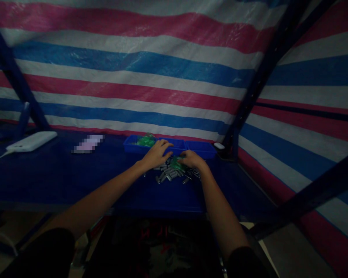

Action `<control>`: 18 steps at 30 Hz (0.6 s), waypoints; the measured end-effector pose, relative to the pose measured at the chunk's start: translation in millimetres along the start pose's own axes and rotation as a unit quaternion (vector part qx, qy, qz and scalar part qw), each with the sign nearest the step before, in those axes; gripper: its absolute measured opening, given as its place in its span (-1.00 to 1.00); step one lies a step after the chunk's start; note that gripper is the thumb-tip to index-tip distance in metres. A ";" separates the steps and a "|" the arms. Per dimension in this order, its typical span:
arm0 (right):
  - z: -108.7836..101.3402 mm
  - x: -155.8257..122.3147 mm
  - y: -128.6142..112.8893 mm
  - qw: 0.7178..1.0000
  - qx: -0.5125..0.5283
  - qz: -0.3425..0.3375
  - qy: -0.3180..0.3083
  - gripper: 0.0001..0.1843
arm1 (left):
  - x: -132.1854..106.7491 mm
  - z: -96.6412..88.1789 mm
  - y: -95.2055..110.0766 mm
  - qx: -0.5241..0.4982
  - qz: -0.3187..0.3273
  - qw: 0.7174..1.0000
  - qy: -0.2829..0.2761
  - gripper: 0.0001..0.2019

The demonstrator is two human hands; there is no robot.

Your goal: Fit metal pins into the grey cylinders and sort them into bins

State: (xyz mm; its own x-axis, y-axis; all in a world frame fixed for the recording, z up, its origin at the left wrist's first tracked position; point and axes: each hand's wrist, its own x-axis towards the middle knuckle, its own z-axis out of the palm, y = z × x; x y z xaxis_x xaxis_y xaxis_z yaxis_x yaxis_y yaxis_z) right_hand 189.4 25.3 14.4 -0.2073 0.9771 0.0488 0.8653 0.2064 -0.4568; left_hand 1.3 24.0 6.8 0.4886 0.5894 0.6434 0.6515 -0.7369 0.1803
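- Black clothing (118, 253) and two bare forearms come up to the front edge of the blue bench (60, 185).
- Striped sheeting (133, 50) hangs past the back edge, between dark blue posts (253, 81); it's dim in here.
- Blue trays (133, 148) line the back edge, green bags (145, 139) in the left one.
- Metal pieces (168, 173) lie loose before them, a green packet (177, 165) on top.
- Left hand (157, 155) arches over the pile, thumb and fingers apart; right hand (191, 159) touches the packet, though I can't tell whether its fingers grip.
- Elbow room: bench top stretches from pile to front edge, and leftward to a white device (33, 141).
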 end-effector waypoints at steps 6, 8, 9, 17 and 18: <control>3.2 5.2 -5.9 0.957 0.280 -0.026 0.070 -0.86 | -7.6 0.4 0.7 -0.221 -0.194 0.954 0.053 -0.75; 5.4 6.5 -10.5 0.936 0.314 -0.073 0.140 -0.82 | -10.2 -4.2 -0.2 -0.344 -0.287 0.893 0.040 -0.68; 6.8 6.6 -13.6 0.929 0.312 -0.098 0.173 -0.80 | -10.7 -6.3 -0.4 -0.408 -0.330 0.851 0.024 -0.62; 31.2 -0.3 -38.2 0.942 0.082 -0.219 0.240 -0.76 | -8.8 -10.1 -2.3 -0.545 -0.408 0.732 0.009 -0.67; 34.3 -0.5 -39.6 0.947 0.069 -0.203 0.241 -0.71 | -9.6 -9.4 -4.0 -0.506 -0.405 0.761 0.027 -0.63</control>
State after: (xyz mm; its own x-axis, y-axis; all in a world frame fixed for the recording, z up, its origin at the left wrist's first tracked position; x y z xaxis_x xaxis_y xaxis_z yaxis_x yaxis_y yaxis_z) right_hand 139.5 14.8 2.0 -0.2490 0.7365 0.6290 0.6848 0.5931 -0.4234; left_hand -11.5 18.1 6.9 0.1222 0.9917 0.0412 -0.0664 -0.0332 0.9972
